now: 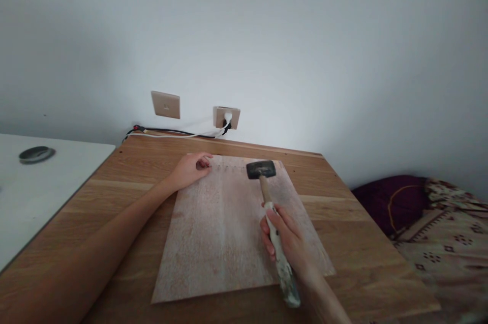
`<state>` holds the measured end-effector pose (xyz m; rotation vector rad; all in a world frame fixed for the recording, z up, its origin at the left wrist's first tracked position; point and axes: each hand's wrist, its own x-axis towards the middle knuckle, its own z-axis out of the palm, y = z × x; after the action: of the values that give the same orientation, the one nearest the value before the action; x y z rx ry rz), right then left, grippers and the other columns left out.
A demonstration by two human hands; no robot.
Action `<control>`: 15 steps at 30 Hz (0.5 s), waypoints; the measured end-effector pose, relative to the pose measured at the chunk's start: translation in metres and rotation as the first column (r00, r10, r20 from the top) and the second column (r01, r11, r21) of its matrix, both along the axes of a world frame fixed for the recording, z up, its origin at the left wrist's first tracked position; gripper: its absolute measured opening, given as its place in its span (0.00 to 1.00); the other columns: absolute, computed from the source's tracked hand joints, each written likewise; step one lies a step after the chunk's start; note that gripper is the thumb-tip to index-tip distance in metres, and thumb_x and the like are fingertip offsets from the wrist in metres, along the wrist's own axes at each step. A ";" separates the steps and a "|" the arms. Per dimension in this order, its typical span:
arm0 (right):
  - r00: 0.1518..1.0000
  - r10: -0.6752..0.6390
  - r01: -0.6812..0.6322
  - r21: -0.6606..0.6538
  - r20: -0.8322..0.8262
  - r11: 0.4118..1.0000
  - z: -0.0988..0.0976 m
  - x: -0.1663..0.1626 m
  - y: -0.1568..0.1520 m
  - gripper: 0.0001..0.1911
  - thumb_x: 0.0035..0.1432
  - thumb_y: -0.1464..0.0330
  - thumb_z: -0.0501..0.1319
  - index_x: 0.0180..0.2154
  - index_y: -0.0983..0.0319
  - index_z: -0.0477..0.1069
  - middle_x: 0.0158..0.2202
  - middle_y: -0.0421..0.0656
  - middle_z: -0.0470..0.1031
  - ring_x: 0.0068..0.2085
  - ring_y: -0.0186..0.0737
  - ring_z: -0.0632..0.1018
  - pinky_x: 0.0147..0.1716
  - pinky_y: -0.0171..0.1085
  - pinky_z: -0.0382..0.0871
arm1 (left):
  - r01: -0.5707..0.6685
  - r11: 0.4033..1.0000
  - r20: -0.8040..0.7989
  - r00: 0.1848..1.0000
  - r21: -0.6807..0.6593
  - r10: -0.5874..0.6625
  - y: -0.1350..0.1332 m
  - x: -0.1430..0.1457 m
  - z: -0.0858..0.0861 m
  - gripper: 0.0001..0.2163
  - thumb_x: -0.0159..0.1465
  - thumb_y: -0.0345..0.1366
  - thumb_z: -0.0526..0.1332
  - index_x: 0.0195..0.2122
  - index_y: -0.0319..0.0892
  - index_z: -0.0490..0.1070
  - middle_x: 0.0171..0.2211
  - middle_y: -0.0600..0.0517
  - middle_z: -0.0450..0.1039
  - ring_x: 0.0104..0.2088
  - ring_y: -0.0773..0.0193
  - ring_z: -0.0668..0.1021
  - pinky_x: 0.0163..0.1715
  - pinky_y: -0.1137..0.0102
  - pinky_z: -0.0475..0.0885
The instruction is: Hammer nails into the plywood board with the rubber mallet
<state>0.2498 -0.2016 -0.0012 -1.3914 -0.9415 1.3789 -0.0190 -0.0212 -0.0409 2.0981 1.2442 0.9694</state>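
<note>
A pale, worn wooden board [213,242] lies flat on the wooden tabletop. Along its far edge runs a row of small dark nails [227,167]. At the board's far left corner, my left hand [190,170] is closed, thumb and fingers pinched around a small nail that is mostly hidden. My right hand [285,235] wraps round the paint-smeared white handle of a rubber mallet [261,169]. The mallet's black head hovers over the far right part of the board, just right of the nail row, its handle slanting back toward me.
A white wall rises behind the wooden table [351,247]. Cables [171,134] run along the back edge to a wall socket [227,117], beside a blank-looking plate [165,105]. Left stands a white surface with a round dark object [37,154]; right lies patterned bedding [453,242].
</note>
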 end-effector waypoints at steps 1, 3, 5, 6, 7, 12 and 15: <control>0.998 -0.056 0.056 -0.014 0.002 0.998 0.000 0.006 -0.007 0.26 0.54 0.44 0.66 0.40 0.57 0.64 0.22 0.30 0.68 0.13 0.27 0.65 0.09 0.27 0.60 | -0.002 1.000 -0.012 1.000 0.006 0.002 0.001 0.000 -0.001 0.16 0.58 0.37 0.65 0.48 0.44 0.77 0.35 0.51 0.83 0.37 0.59 0.83 0.44 0.64 0.77; 0.990 -0.140 0.140 -0.034 0.000 0.990 0.000 0.015 -0.017 0.26 0.53 0.44 0.67 0.39 0.57 0.65 0.21 0.30 0.68 0.13 0.27 0.65 0.09 0.27 0.60 | -0.003 1.000 -0.028 1.000 0.018 0.003 0.002 0.000 -0.002 0.16 0.58 0.38 0.65 0.48 0.44 0.77 0.35 0.51 0.82 0.36 0.59 0.82 0.44 0.64 0.77; 0.984 -0.176 0.176 -0.057 -0.005 0.983 -0.001 0.020 -0.023 0.26 0.54 0.44 0.67 0.38 0.58 0.66 0.21 0.31 0.69 0.13 0.28 0.66 0.10 0.28 0.61 | -0.001 1.000 -0.035 0.999 0.023 0.002 0.003 0.000 -0.003 0.16 0.58 0.39 0.65 0.48 0.44 0.77 0.35 0.51 0.82 0.36 0.59 0.82 0.44 0.64 0.77; 0.983 -0.185 0.184 -0.071 -0.001 0.980 -0.002 0.021 -0.025 0.27 0.53 0.43 0.67 0.38 0.58 0.66 0.21 0.32 0.69 0.14 0.28 0.66 0.11 0.28 0.62 | -0.002 1.000 -0.036 0.999 0.025 0.003 0.003 0.000 -0.004 0.16 0.58 0.39 0.65 0.48 0.44 0.78 0.35 0.51 0.82 0.36 0.59 0.82 0.44 0.64 0.77; 0.981 -0.193 0.193 -0.084 0.011 0.978 -0.002 0.022 -0.026 0.27 0.53 0.43 0.67 0.37 0.58 0.67 0.21 0.33 0.70 0.14 0.29 0.67 0.11 0.29 0.62 | -0.002 1.000 -0.036 0.999 0.025 0.003 0.004 0.000 -0.004 0.16 0.58 0.40 0.64 0.48 0.44 0.78 0.35 0.51 0.82 0.36 0.59 0.82 0.44 0.63 0.77; 0.961 -0.172 0.190 -0.066 0.215 0.980 -0.003 0.033 -0.025 0.33 0.54 0.43 0.66 0.48 0.62 0.71 0.22 0.37 0.74 0.17 0.36 0.72 0.15 0.34 0.66 | 0.010 1.000 -0.035 0.999 0.012 -0.010 0.004 -0.002 -0.003 0.17 0.59 0.43 0.64 0.48 0.44 0.77 0.36 0.50 0.82 0.37 0.58 0.82 0.46 0.62 0.76; 0.885 -0.156 0.135 0.079 0.438 0.988 -0.005 0.037 -0.020 0.39 0.57 0.47 0.64 0.62 0.64 0.64 0.23 0.37 0.76 0.22 0.41 0.76 0.20 0.36 0.68 | 0.046 0.999 -0.047 0.998 -0.024 -0.047 0.005 -0.005 0.001 0.19 0.59 0.46 0.64 0.49 0.44 0.77 0.39 0.49 0.82 0.40 0.56 0.82 0.47 0.61 0.77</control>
<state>0.2864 -0.2220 -0.0067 -1.7442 -1.1243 0.9331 -0.0240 -0.0159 -0.0395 2.1340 1.2186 0.8859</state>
